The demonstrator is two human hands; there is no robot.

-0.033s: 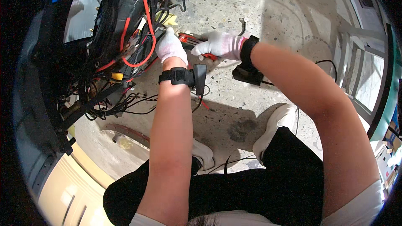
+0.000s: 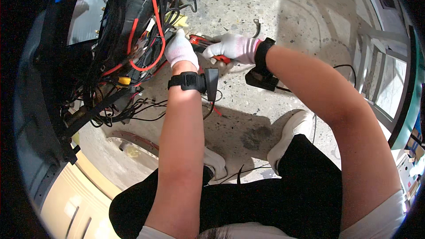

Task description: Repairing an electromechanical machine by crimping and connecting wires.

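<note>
Our left hand [image 2: 180, 49], white-gloved, is clenched on wires at the edge of the wire bundle [image 2: 133, 40]. Our right hand [image 2: 233, 46] is closed around red-handled pliers [image 2: 204, 42], which sit between both hands, just above the concrete floor [image 2: 287, 13]. The open dark housing [image 2: 53, 62] holds tangled black and red wires plus a yellow connector [image 2: 124, 80]. Black wrist straps sit on both arms.

The bunch of wires [image 2: 133, 40] hangs on the left, the left hand [image 2: 180, 49] touches it, the right hand [image 2: 232, 46] sits just beside on the right holding pliers [image 2: 201, 40], above the floor [image 2: 301, 22].
</note>
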